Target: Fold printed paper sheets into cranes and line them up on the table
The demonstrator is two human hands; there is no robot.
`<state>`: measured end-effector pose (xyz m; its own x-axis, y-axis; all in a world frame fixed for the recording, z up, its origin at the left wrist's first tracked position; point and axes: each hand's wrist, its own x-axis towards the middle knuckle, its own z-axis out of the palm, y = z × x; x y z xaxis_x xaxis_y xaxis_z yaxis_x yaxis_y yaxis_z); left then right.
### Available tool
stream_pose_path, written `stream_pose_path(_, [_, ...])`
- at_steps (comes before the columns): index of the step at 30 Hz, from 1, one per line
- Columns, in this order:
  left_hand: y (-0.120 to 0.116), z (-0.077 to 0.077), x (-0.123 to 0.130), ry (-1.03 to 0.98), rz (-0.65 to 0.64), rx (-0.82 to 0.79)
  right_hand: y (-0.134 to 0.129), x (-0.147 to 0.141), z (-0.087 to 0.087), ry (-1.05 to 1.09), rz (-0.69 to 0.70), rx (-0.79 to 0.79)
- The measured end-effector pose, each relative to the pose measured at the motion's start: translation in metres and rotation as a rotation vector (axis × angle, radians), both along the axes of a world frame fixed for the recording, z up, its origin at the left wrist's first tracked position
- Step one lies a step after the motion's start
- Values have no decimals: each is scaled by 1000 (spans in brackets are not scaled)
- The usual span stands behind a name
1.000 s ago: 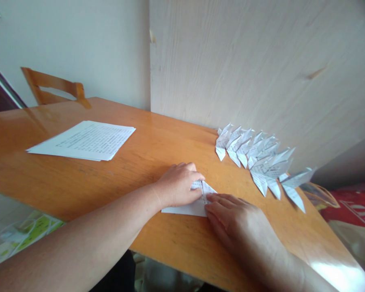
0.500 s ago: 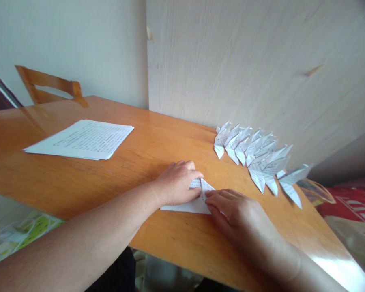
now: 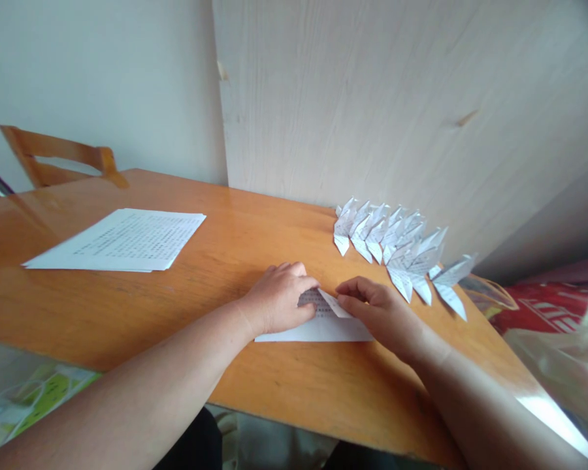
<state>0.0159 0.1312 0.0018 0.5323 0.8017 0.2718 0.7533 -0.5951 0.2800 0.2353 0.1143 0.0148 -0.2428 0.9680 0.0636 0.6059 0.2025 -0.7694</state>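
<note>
On the table before me lies a printed sheet of paper, its long straight edge facing me. My left hand holds the sheet down on its left part, with the thumb over the print and the fingers curved at the far edge. A narrow folded flap slants up near the middle of the sheet. My right hand pinches this flap between thumb and fingers on its right side. Part of the sheet is hidden under both hands.
Several folded paper pieces stand in rows at the back right of the wooden table. A stack of printed sheets lies at the left. Beyond it is a wooden chair. Bags sit off the right edge.
My right hand has gone from lying flat on the folded paper to pinching its flap. The right side of the sheet has opened out wider. My left hand stays on the paper.
</note>
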Motion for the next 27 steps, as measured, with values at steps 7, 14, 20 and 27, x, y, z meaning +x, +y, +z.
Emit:
stream_pose_path(7, [1,-2,-2,-31,-8,-13,5,2,-11,75,23,-73])
stream_pose_path(14, [3,-4,-3,-40,49,-30,5,4,-11,-28,134,-5])
stream_pose_path(20, [3,-3,-5,6,87,21,3,2,-5,-77,122,-34])
stream_pose_path(27, [2,0,-9,49,146,-17,2,1,-8,-85,111,-91])
